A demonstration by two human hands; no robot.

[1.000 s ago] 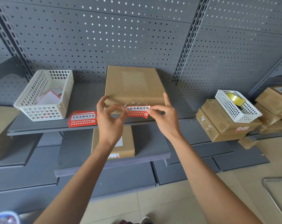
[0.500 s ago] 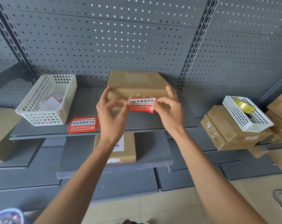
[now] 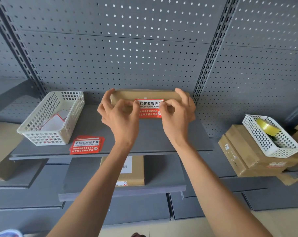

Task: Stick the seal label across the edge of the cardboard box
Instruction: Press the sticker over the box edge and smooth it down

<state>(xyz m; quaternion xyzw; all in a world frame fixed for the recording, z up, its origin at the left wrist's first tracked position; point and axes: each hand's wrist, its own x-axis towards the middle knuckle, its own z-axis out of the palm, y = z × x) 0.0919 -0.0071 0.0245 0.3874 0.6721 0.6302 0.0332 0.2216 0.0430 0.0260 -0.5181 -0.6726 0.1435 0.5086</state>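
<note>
A flat brown cardboard box (image 3: 144,94) lies on the grey shelf (image 3: 86,127), its near edge facing me. A red and white seal label (image 3: 150,108) is held against that near edge, its white upper part at the top edge and its red part hanging in front. My left hand (image 3: 117,115) pinches the label's left end, with a finger reaching over the box's left corner. On the other side, my right hand (image 3: 177,113) pinches the label's right end, fingers over the box's right corner.
A stack of spare red labels (image 3: 86,145) lies at the shelf's front left, beside a white basket (image 3: 47,120) of backing scraps. Another box (image 3: 133,170) sits on the lower shelf. At right, stacked boxes (image 3: 244,151) carry a white basket (image 3: 271,135) with yellow tape.
The view has tilted upward, so the box now looks edge-on. Both hands have carried the label from just in front of the box onto its near edge, fingers now hooking over its corners.
</note>
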